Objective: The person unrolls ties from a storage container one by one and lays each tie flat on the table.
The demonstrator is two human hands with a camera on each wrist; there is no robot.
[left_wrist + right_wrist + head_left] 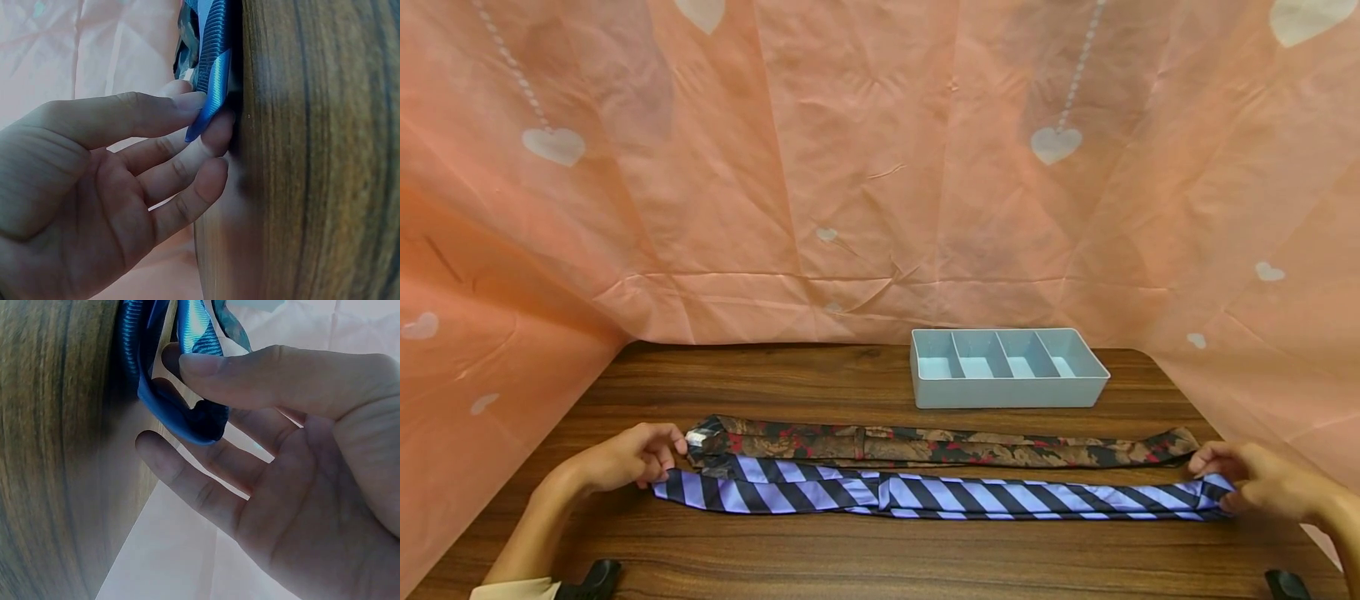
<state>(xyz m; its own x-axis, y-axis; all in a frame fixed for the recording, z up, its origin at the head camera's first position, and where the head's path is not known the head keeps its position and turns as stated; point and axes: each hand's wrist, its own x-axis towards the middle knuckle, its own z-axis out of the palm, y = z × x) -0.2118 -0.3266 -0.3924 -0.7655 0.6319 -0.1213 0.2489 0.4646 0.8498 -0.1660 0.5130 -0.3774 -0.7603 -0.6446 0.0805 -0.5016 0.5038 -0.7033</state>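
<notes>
A purple-and-black striped necktie [970,497] lies lengthwise across the table, folded over on itself. At its left end my left hand [625,457] pinches the tip; the left wrist view shows the thumb on the pointed tie end [212,94] with fingers behind it. My right hand [1270,482] pinches the folded right end, and in the right wrist view the fold [187,422] loops below the thumb. Just behind lies a brown floral necktie [970,450] with red spots, also stretched lengthwise. Its left end, bearing a pale label [697,439], is close to my left fingers.
A pale blue box [1011,393] with several compartments stands at the back right of the wooden table [820,558]. Peach curtains [865,167] with white hearts hang behind and on both sides. Dark objects [601,577] show at the front edge.
</notes>
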